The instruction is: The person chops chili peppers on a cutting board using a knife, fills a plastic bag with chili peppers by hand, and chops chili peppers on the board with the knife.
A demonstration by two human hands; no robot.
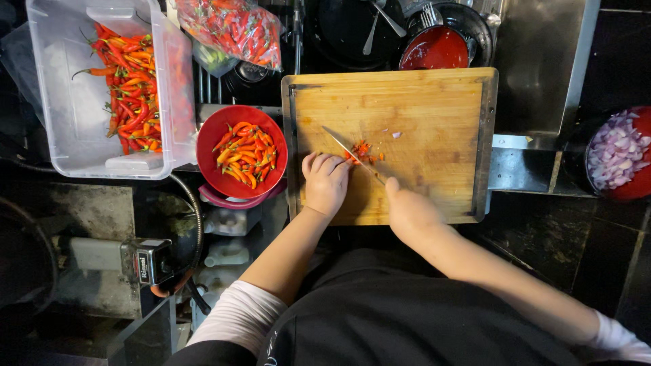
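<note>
Clear plastic tub [74, 115] of whole red chillies [129, 88] at my ten o'clock. Bagged chillies [234, 27] at eleven. Dark pan [346, 30] with spoon [371, 34] at twelve; beside it, red-sauce bowl [434, 49]. Bowl of peeled shallots [620, 152] at my three o'clock. Black hose [193, 217] at eight.

**Board centre, chillies left, shallots right**

Rectangular wooden cutting board [407, 115] sits centre. On it: left hand [325, 181] beside small pile of chopped red chilli [362, 150], right hand [411, 211] holding steel knife [347, 150] over the pile. Round red bowl of chillies [242, 150] just left of board; clear plastic tub of chillies [102, 88] further left. Red bowl of peeled shallots [620, 154] far right. Dark pans [441, 34] behind board.
</note>
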